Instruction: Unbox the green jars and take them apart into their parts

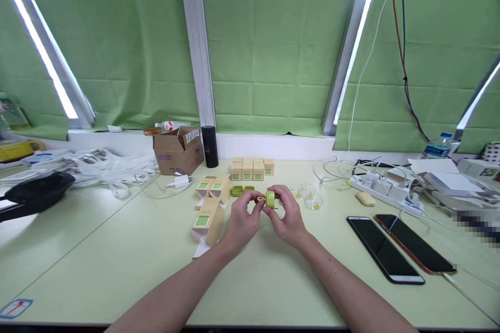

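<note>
Over the middle of the table, my right hand point(288, 218) grips a small rounded green case point(270, 199) between thumb and fingers. My left hand point(244, 218) is closed in a pinch at the case's left side, on a thin beige loop point(261, 199) that seems joined to it. Just behind my left hand lie more small green cases point(242, 190). To its left are several opened tan cartons point(207, 218) with green squares and white inner flaps. Several clear round plastic cups point(307, 193) with yellow spots rest beyond my right hand.
Closed tan boxes point(252, 168) stand in a row at the back. Beside them are a black cylinder point(210, 146) and a brown cardboard box point(178, 152). Two phones point(385, 250) lie at the right, near a cable-covered power strip point(385, 192). White cables point(97, 166) pile up at left.
</note>
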`<state>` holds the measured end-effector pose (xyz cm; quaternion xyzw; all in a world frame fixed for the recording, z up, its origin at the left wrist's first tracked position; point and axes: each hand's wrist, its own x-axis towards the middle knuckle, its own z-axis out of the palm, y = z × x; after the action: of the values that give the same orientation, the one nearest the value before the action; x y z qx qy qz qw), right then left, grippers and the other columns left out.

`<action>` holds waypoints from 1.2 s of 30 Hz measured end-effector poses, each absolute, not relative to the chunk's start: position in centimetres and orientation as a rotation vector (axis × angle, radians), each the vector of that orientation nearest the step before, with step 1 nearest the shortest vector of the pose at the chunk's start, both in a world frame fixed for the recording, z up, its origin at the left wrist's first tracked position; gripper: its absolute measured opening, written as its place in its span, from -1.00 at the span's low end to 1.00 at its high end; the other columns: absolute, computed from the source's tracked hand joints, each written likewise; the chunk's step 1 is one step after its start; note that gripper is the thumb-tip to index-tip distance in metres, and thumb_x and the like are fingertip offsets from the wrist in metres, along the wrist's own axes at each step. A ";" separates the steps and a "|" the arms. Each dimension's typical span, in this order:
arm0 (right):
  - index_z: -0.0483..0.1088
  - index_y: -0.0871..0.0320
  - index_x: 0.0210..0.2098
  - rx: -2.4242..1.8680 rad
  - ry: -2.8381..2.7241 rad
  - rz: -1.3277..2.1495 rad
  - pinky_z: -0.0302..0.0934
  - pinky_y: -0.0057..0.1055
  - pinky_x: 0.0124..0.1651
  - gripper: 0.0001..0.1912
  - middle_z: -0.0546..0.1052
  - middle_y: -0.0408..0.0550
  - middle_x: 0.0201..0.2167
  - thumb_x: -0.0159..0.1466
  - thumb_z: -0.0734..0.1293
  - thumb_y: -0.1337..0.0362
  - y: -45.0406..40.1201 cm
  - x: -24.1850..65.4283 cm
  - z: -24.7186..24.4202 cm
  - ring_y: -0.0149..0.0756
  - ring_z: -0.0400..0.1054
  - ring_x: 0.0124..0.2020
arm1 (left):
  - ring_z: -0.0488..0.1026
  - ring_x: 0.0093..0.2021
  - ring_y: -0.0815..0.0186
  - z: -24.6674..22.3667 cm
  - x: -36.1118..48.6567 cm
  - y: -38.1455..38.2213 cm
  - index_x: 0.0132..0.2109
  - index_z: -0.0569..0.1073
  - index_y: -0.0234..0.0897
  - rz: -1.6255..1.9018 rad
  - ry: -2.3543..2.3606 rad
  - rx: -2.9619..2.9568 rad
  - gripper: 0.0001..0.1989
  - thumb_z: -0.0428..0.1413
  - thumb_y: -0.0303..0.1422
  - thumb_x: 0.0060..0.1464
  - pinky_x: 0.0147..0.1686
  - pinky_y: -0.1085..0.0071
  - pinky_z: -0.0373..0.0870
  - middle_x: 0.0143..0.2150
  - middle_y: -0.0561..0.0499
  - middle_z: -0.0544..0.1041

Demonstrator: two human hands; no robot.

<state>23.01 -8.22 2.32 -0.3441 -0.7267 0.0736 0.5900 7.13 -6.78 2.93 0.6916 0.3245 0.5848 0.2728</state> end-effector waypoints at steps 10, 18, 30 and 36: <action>0.35 0.04 0.11 -0.784 -1.673 0.271 0.41 -0.20 -0.08 -0.65 0.44 0.02 -0.10 0.33 0.37 0.29 -8.1 23.2 1.8 -0.17 0.39 -0.13 | 0.50 -0.28 0.26 2.8 7.1 -6.3 -0.26 0.51 -0.27 1.473 0.797 1.669 -0.79 0.25 -0.21 0.19 -0.24 0.35 0.44 -0.32 -0.03 0.55; 0.34 0.02 0.12 -0.746 -1.653 0.329 0.41 -0.22 -0.10 -0.65 0.42 0.01 -0.10 0.35 0.37 0.30 -8.2 23.0 1.7 -0.19 0.39 -0.14 | 0.50 -0.30 0.29 2.9 7.0 -6.2 -0.28 0.51 -0.29 1.433 0.788 1.614 -0.78 0.28 -0.22 0.14 -0.25 0.37 0.45 -0.33 -0.03 0.56; 0.36 0.02 0.12 -0.771 -1.654 0.358 0.39 -0.23 -0.13 -0.65 0.42 0.03 -0.09 0.35 0.37 0.27 -7.9 23.2 1.2 -0.18 0.38 -0.16 | 0.52 -0.34 0.31 3.1 7.1 -6.3 -0.32 0.56 -0.31 1.419 0.785 1.522 -0.77 0.33 -0.22 0.05 -0.27 0.39 0.48 -0.36 -0.02 0.58; 0.36 0.01 0.13 -0.772 -1.657 0.355 0.39 -0.24 -0.14 -0.66 0.42 0.02 -0.10 0.37 0.36 0.25 -7.8 23.3 1.2 -0.20 0.38 -0.18 | 0.53 -0.34 0.31 3.4 7.1 -6.4 -0.34 0.57 -0.31 1.415 0.794 1.497 -0.78 0.35 -0.24 0.01 -0.27 0.38 0.49 -0.36 -0.03 0.60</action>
<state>23.27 -7.84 1.16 -0.3325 -0.7140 0.1529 0.5969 7.08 -6.43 3.37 0.6055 0.3213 0.5722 0.4502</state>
